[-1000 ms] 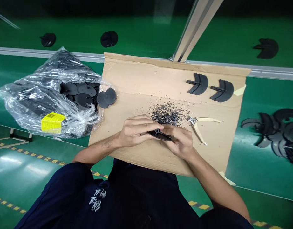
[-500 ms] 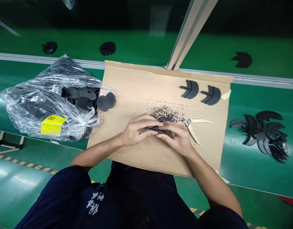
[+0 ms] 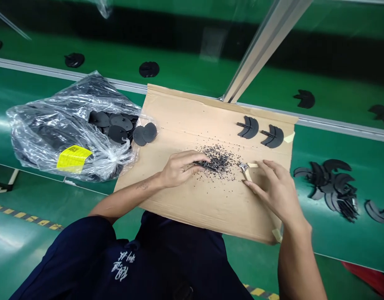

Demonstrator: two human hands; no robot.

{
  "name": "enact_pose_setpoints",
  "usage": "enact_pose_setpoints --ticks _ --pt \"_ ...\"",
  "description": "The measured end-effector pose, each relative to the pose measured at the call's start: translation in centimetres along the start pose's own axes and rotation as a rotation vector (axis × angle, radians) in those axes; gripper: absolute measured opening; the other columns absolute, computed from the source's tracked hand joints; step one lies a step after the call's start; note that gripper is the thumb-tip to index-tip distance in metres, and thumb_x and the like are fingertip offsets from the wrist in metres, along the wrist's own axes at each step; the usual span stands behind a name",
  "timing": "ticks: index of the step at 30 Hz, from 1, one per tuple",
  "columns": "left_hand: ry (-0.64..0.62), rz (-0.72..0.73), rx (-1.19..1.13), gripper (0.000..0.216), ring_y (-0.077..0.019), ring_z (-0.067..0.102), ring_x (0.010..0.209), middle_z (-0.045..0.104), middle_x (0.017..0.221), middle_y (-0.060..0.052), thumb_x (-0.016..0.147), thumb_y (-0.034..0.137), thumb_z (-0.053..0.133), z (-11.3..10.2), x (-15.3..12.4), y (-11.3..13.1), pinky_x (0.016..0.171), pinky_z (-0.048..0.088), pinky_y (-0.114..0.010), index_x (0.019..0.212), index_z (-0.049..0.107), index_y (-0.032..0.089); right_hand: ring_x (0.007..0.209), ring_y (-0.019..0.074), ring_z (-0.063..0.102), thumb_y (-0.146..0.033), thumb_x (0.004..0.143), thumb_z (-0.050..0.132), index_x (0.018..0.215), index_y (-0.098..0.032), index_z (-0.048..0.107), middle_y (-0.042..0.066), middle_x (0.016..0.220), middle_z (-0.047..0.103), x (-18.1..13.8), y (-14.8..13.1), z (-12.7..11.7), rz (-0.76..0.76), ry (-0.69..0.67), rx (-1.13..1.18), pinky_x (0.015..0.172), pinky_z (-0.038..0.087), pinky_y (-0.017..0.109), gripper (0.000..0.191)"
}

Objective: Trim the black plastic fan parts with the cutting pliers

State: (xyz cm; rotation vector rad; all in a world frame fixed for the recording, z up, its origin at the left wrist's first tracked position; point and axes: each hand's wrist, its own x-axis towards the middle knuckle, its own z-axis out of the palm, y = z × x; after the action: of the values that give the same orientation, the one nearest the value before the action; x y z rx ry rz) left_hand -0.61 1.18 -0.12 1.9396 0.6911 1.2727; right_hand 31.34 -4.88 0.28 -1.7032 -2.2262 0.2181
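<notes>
In my left hand (image 3: 179,168) I pinch a thin black plastic piece (image 3: 207,166), its free end pointing right over the cardboard sheet (image 3: 176,112). The fingers hide its near end. Around the cream handles of the nippers (image 3: 243,166) curves my right hand (image 3: 276,187), thumb at the lower handle and fingers over the upper one. The nippers' metal head points left, toward a scatter of tiny black bits (image 3: 221,160). Two black curved parts with stems (image 3: 248,127) lie farther back on the cardboard.
At the left lies a clear plastic bag (image 3: 51,129) of black discs with a yellow label (image 3: 74,158). A pile of black curved pieces (image 3: 331,183) is at the right on the green table (image 3: 317,146). A metal post (image 3: 257,46) rises behind the cardboard.
My right hand has left the black piece and moved right to the nippers' handles. My left hand still holds the piece. The camera view has shifted and tilted slightly.
</notes>
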Motion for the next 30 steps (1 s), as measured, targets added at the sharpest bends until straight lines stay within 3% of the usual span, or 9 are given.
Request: enact_pose_setpoints --ticks 7,12,14,17,21,30 --pt "0.012 0.049 0.042 0.021 -0.013 0.073 0.088 0.077 0.095 -0.007 0.092 0.03 0.072 0.2 -0.1 -0.4 0.078 0.062 -0.027 0.108 0.074 0.017 0.101 0.0355 0.064 -0.043 0.097 0.054 0.135 -0.019 0.061 0.019 0.118 0.062 0.3 -0.8 0.0 -0.037 -0.01 -0.072 0.076 0.056 0.046 0.045" --pt "-0.006 0.041 0.017 0.024 -0.0125 0.072 0.089 0.077 0.097 -0.007 0.089 0.027 0.075 0.3 -0.1 -0.6 0.079 0.061 -0.026 0.111 0.075 0.018 0.083 0.0241 0.066 -0.038 0.104 0.041 0.122 -0.021 0.062 0.01 0.098 0.068 2.4 -3.0 -0.5 0.01 0.108 0.318 0.071 0.054 0.037 0.033" --pt "-0.002 0.029 0.016 0.025 -0.0123 0.072 0.088 0.076 0.096 -0.007 0.089 0.027 0.076 0.2 0.0 -0.6 0.078 0.061 -0.025 0.112 0.075 0.018 0.075 0.0205 0.063 -0.041 0.104 0.046 0.116 -0.022 0.064 0.006 0.089 0.067 3.7 -4.2 -0.5 -0.014 0.098 0.459 0.067 0.052 0.034 0.029" --pt "0.004 0.006 0.024 0.025 -0.0118 0.071 0.087 0.076 0.095 -0.007 0.088 0.026 0.076 0.0 0.1 -0.6 0.077 0.06 -0.024 0.112 0.075 0.017 0.079 0.0206 0.064 -0.044 0.097 0.062 0.111 -0.022 0.066 0.007 0.092 0.069 5.6 -5.7 -0.1 -0.145 0.06 0.549 0.068 0.053 0.034 0.026" --pt "0.007 -0.016 0.022 0.025 -0.0121 0.071 0.087 0.076 0.096 -0.007 0.089 0.027 0.076 -0.3 0.3 -0.8 0.078 0.06 -0.025 0.112 0.075 0.017 0.087 0.0241 0.067 -0.039 0.094 0.068 0.114 -0.021 0.066 0.01 0.101 0.072 6.5 -6.3 0.9 -0.274 0.102 0.54 0.077 0.054 0.041 0.027" --pt "-0.028 -0.05 -0.007 0.028 -0.0138 0.072 0.09 0.077 0.098 -0.008 0.088 0.028 0.076 -0.2 0.0 -1.1 0.081 0.059 -0.027 0.114 0.075 0.019 0.084 0.0242 0.066 -0.039 0.092 0.073 0.123 -0.021 0.065 0.011 0.104 0.073 5.5 -5.7 2.3 -0.315 0.111 0.464 0.072 0.054 0.04 0.037"
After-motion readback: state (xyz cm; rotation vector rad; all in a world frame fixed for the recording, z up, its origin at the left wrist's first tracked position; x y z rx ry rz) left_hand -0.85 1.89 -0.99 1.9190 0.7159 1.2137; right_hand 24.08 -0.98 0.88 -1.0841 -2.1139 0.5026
